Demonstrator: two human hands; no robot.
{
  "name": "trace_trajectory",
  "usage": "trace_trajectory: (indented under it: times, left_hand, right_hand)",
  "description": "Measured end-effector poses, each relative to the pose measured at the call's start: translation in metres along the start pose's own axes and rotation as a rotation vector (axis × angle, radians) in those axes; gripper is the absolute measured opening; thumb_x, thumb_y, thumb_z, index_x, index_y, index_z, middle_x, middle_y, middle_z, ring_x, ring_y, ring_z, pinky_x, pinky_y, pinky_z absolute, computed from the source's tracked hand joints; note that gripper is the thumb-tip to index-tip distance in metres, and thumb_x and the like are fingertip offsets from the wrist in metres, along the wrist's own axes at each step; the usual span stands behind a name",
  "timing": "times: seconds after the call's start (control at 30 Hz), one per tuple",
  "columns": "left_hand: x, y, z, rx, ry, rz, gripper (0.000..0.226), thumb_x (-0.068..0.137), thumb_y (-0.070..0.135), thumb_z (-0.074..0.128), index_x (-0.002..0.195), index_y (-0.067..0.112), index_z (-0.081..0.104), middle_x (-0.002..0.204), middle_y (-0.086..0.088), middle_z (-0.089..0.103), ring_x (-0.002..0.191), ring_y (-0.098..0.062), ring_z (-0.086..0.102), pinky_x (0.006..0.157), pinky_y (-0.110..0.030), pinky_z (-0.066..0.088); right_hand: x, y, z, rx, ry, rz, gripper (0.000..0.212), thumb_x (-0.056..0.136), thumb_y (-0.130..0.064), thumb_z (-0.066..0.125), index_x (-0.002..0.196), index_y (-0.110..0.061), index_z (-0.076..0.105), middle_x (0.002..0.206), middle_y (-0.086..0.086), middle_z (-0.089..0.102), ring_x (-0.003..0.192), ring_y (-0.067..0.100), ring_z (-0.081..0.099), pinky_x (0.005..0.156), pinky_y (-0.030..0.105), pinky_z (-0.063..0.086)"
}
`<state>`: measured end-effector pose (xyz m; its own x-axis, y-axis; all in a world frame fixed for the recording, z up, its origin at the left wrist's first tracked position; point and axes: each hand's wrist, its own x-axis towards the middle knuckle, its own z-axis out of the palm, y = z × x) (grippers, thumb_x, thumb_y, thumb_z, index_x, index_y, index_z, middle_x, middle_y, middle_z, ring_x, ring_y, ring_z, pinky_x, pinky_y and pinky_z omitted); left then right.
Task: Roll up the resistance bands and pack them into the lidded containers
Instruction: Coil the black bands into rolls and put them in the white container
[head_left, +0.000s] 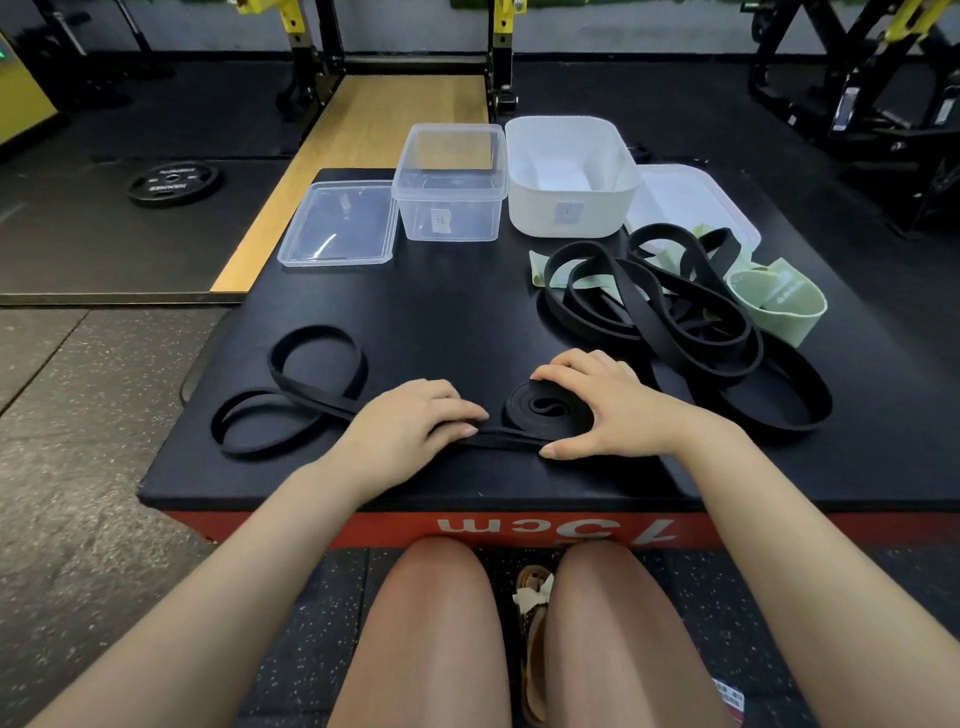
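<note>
Right hand: the right hand lies curved over the coiled part of a black band, fingers wrapped round the far side of the roll and thumb laid along its near edge, holding the roll flat on the table.
Left hand: the left hand rests palm down, fingers gently bent, fingertips pressing the unrolled strip of the same band against the table just left of the roll.
Band tail: the unrolled length runs left from under the left hand and lies in two loose loops near the table's left edge.
Remaining bands: a tangled pile of black bands sits to the right, lying over pale green bands; how many are in the pile is hard to tell.
Containers: a clear tub and a white tub stand open side by side at the far edge, each with a small label too blurred to read.
Lids: a clear lid lies flat left of the clear tub; a white lid lies right of the white tub, partly covered by the pile.
Hidden: the left palm covers the strip beneath it, and the right fingertips are out of sight behind the roll.
</note>
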<state>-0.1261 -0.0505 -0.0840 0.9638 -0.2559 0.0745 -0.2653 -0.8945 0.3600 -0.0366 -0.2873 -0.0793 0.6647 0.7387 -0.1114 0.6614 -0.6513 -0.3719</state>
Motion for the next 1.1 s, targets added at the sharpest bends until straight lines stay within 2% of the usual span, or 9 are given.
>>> trace_trajectory:
  times: [0.1, 0.2, 0.27, 0.37, 0.43, 0.5, 0.67, 0.87, 1.1]
  left_hand:
    - [0.006, 0.0, -0.002, -0.021, -0.042, -0.031, 0.021, 0.096, 0.034, 0.048, 0.108, 0.029, 0.064, 0.102, 0.012, 0.061, 0.098, -0.01, 0.056, 0.082, -0.027, 0.043]
    - [0.007, -0.003, -0.007, 0.149, -0.121, -0.015, 0.025, 0.097, 0.041, 0.041, 0.104, 0.027, 0.06, 0.101, 0.011, 0.06, 0.095, -0.012, 0.056, 0.073, -0.025, 0.036]
    - [0.006, -0.003, -0.01, 0.182, -0.148, -0.044, 0.027, 0.096, 0.045, 0.041, 0.1, 0.025, 0.058, 0.09, 0.01, 0.06, 0.086, -0.014, 0.056, 0.069, -0.025, 0.031]
    - [0.003, -0.007, -0.015, 0.011, -0.244, -0.085, 0.022, 0.089, 0.048, 0.053, 0.091, 0.027, 0.06, 0.068, 0.013, 0.057, 0.064, -0.008, 0.051, 0.062, -0.021, 0.035]
    - [-0.001, -0.011, -0.018, -0.151, -0.294, -0.099, 0.017, 0.08, 0.047, 0.065, 0.085, 0.033, 0.059, 0.066, 0.019, 0.059, 0.058, -0.005, 0.051, 0.059, -0.013, 0.036]
    - [-0.005, -0.012, -0.016, -0.184, -0.265, -0.072, 0.015, 0.076, 0.046, 0.07, 0.078, 0.038, 0.058, 0.066, 0.023, 0.059, 0.06, -0.004, 0.052, 0.059, -0.012, 0.038]
    - [-0.013, -0.012, -0.008, -0.149, -0.109, -0.061, 0.015, 0.086, 0.04, 0.061, 0.071, 0.037, 0.059, 0.08, 0.017, 0.057, 0.072, -0.005, 0.052, 0.071, -0.028, 0.046]
    - [-0.011, -0.004, -0.005, -0.057, -0.094, -0.007, 0.016, 0.086, 0.042, 0.06, 0.096, 0.031, 0.066, 0.085, 0.014, 0.057, 0.075, -0.004, 0.052, 0.071, -0.021, 0.043]
    - [-0.002, 0.016, 0.01, -0.263, 0.017, -0.023, 0.024, 0.086, 0.028, 0.065, 0.109, 0.032, 0.067, 0.085, 0.018, 0.056, 0.07, -0.002, 0.05, 0.073, -0.021, 0.044]
  right_hand:
    - [-0.001, 0.001, 0.001, 0.007, 0.005, -0.008, 0.08, 0.074, -0.059, 0.067, 0.141, -0.03, 0.033, 0.132, -0.014, 0.032, 0.12, 0.006, 0.025, 0.103, 0.028, 0.019]
    - [0.0, 0.001, 0.001, 0.011, 0.012, -0.016, 0.08, 0.075, -0.059, 0.067, 0.141, -0.03, 0.033, 0.131, -0.015, 0.032, 0.119, 0.006, 0.025, 0.1, 0.026, 0.017]
    - [0.0, 0.001, 0.002, 0.009, 0.016, -0.017, 0.079, 0.075, -0.058, 0.067, 0.14, -0.03, 0.033, 0.131, -0.015, 0.032, 0.119, 0.006, 0.025, 0.1, 0.026, 0.017]
    - [-0.001, 0.001, 0.002, 0.015, 0.018, -0.015, 0.079, 0.075, -0.058, 0.067, 0.14, -0.03, 0.033, 0.131, -0.014, 0.033, 0.12, 0.007, 0.026, 0.102, 0.026, 0.017]
    - [-0.002, 0.001, 0.002, 0.015, 0.018, -0.014, 0.079, 0.075, -0.058, 0.067, 0.141, -0.03, 0.033, 0.132, -0.014, 0.032, 0.12, 0.007, 0.026, 0.102, 0.026, 0.017]
    - [-0.002, 0.001, 0.002, 0.021, 0.02, -0.014, 0.08, 0.075, -0.058, 0.068, 0.141, -0.03, 0.033, 0.131, -0.014, 0.033, 0.121, 0.007, 0.026, 0.1, 0.026, 0.017]
    - [-0.002, 0.001, 0.002, 0.021, 0.024, -0.012, 0.079, 0.075, -0.057, 0.068, 0.141, -0.029, 0.034, 0.132, -0.014, 0.033, 0.122, 0.007, 0.025, 0.101, 0.026, 0.017]
    - [-0.002, 0.001, 0.002, 0.016, 0.02, -0.01, 0.079, 0.075, -0.058, 0.067, 0.141, -0.03, 0.033, 0.132, -0.014, 0.033, 0.121, 0.007, 0.025, 0.1, 0.025, 0.017]
    - [-0.001, 0.001, 0.004, 0.013, 0.024, -0.007, 0.08, 0.075, -0.058, 0.068, 0.141, -0.03, 0.033, 0.133, -0.014, 0.032, 0.123, 0.007, 0.025, 0.102, 0.026, 0.016]
